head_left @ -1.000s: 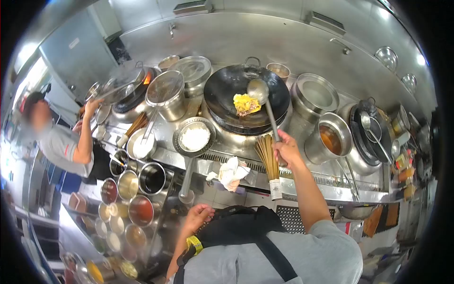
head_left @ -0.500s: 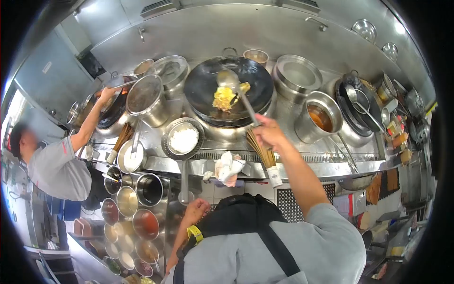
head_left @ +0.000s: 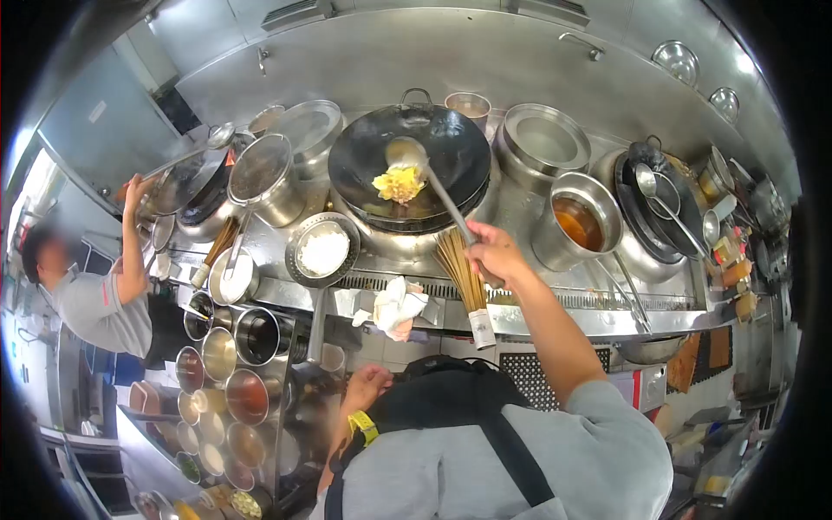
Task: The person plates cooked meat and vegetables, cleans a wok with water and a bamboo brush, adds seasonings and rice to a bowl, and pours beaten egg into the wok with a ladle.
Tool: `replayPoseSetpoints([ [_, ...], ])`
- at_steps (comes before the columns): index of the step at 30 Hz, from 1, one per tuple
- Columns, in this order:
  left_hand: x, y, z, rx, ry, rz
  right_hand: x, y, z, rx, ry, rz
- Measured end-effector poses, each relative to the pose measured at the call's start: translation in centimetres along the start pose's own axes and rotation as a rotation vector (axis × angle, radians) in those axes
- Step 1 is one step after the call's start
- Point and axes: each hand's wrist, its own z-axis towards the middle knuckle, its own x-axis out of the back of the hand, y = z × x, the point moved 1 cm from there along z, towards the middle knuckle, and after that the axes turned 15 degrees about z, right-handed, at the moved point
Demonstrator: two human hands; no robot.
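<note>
My right hand [head_left: 496,255] is wrapped round the handle of a long metal ladle [head_left: 446,201], whose bowl rests inside the black wok [head_left: 451,143]. Yellow egg with small brownish bits [head_left: 399,185] lies in the wok against the ladle's bowl. My left hand [head_left: 369,384] is near my body with its fingers curled; whether it holds anything is too small to tell. Between that hand and the wok, white rice [head_left: 324,253] sits in a perforated strainer [head_left: 297,272]. A crumpled white cloth [head_left: 397,306] and a bamboo brush [head_left: 462,276] lie along the stove's front edge.
A co-worker [head_left: 108,299] at the left lifts a ladle over another wok [head_left: 186,186]. A pot of brown liquid [head_left: 576,223] stands right of my wok, with a lidded pot [head_left: 546,141] behind it. Several sauce containers [head_left: 251,394] fill the lower left.
The ladle has shifted the egg to the left and gathered it closer together. My right hand moved with the handle. The co-worker's ladle has been raised. The camera view has shifted too.
</note>
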Motion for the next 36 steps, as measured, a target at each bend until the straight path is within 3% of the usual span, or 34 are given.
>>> replayPoseSetpoints([
  [7, -2.2, 1.9, 0.0, 0.046, -0.018, 0.014, 5.3, -4.0, -3.7, -0.259, -0.106, 0.410],
  [11, -5.2, 3.0, 2.5, -0.080, -0.185, 0.177, 3.1, -2.6, 2.8, -0.035, -0.099, -0.115],
  [13, -8.1, 3.1, 4.2, -0.169, -0.048, 0.338, 1.4, -0.6, 2.8, -0.058, -0.081, -0.050],
  [16, -11.2, 7.9, 3.8, -0.471, 0.002, 0.501, 3.0, 0.8, -0.1, -0.089, -0.172, 0.040],
  [21, -15.4, 12.3, 4.3, -0.834, 0.076, 0.957, 6.2, -3.4, -2.2, -0.085, -0.038, -0.195],
  [24, -17.5, 13.0, 5.3, -0.851, 0.135, 1.202, 3.5, -1.8, 0.4, 0.034, -0.030, -0.236],
  [25, -18.0, 12.9, 5.8, -0.843, 0.133, 1.221, 2.8, -0.8, 0.6, -0.079, -0.040, -0.178],
  [27, -18.7, 12.0, 6.8, -0.829, 0.137, 1.258, 2.6, 1.2, 0.3, -0.030, -0.127, -0.146],
  [31, -16.9, 11.9, 5.8, -0.961, 0.132, 1.082, 5.6, -2.3, -5.4, -0.114, -0.113, -0.148],
  [32, -16.1, 12.6, 4.8, -1.030, 0.247, 0.984, 6.8, -3.1, -4.7, -0.084, -0.096, -0.195],
  [35, -14.8, 11.9, 4.8, -0.962, 0.156, 0.698, 7.8, -3.5, -1.3, -0.030, -0.039, -0.280],
  [36, -14.6, 12.6, 4.2, -0.963, 0.248, 0.648, 5.9, -3.4, 0.2, -0.020, -0.022, -0.277],
])
